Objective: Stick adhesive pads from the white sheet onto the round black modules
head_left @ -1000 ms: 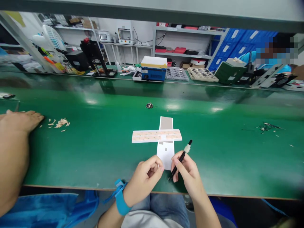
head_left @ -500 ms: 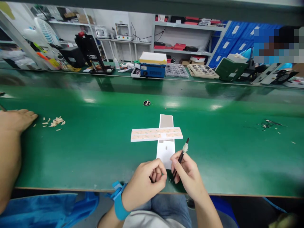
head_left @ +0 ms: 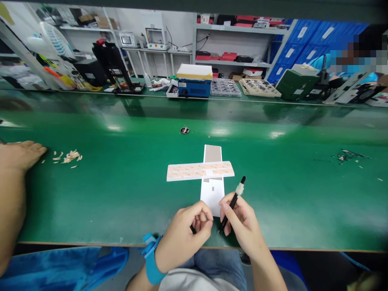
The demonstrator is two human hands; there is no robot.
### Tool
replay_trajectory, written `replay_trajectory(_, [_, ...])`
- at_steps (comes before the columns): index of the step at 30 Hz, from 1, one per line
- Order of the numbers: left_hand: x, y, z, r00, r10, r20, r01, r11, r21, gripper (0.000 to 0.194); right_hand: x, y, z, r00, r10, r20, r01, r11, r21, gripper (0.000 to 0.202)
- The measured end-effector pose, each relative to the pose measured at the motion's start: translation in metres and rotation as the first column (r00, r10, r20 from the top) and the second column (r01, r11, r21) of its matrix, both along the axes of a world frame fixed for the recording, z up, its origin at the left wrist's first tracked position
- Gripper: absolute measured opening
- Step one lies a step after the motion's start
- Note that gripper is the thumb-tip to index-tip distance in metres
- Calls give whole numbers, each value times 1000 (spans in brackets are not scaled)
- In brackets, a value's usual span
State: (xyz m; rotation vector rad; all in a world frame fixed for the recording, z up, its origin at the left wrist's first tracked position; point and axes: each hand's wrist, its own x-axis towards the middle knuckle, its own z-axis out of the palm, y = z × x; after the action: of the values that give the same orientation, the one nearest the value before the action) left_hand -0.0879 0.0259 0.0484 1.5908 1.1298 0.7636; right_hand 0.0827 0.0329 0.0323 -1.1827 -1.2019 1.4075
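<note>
Black tweezers [head_left: 240, 188] with a whitish wrap near the upper end slant through my right hand [head_left: 247, 226], which grips them with the thin tips pointing down toward the table edge. My left hand [head_left: 184, 230], with a blue band at its wrist, is closed in a pinch close to those tips. Whatever its fingertips hold is too small or hidden to make out. In front of both hands lies a white sheet [head_left: 212, 200] with a grey part at its far end. Across it rests a strip of small orange-pink stickers [head_left: 184, 171].
A small round black part [head_left: 184, 130] lies farther back. Pale scraps [head_left: 72, 156] sit at left, near another person's hand [head_left: 28, 152]. Dark scraps [head_left: 347, 155] lie at right. A blue box [head_left: 194, 88] and trays [head_left: 226, 87] line the back of the green table [head_left: 121, 202].
The view has shifted slightly. My right hand and the tweezers have moved a little to the right; my left hand keeps its pinch almost in place.
</note>
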Motion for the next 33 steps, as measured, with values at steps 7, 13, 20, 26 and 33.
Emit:
replay_trajectory(7, [0,0,-3,1000,2,-25,-2,1000,-3,12,0,-2,-1,1000,1,10,-1,1000,-3,31])
replay_trajectory(13, [-1,0,-1,999,-5,-36,6,1000,9,12,-1,-1,1,1000,-2,25,2,1000,2,31])
replay_trajectory(20, [0,-1,1,998,-18,-56,19,1000,18,12,0,-3,0,1000,-10,24,10,1000,2,32])
replay_trajectory(26, [-1,-1,2,998,-28,-60,30,999,33,14,0,-3,0,1000,-11,24,11,1000,2,30])
replay_trajectory(33, [-1,-1,2,997,-24,-76,28,998,50,15,0,-2,-2,999,-3,44,2,1000,13,30])
